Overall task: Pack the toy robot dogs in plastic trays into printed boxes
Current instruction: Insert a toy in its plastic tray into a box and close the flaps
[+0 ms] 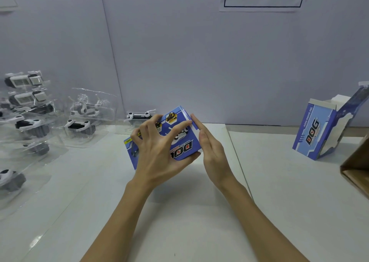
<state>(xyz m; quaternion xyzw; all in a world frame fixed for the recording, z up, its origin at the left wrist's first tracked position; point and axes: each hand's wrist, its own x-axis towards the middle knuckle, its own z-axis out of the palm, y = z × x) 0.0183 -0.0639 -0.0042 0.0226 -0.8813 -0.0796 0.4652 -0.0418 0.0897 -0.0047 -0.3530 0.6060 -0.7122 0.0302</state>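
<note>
Box under the hands was blue w/ white panels, yellow hexagon badges and a red-and-black "DOG" logo; 2nd box at right, standing open, had the same blue/white print w/ red "DOG" lettering and a plain white inside. Toy dogs at left were white & black w/ grey bases, in clear trays. Table was off-white, wall pale lavender-grey, wall sign white w/ dark blue frame & chars, carton at far right brown.
</note>
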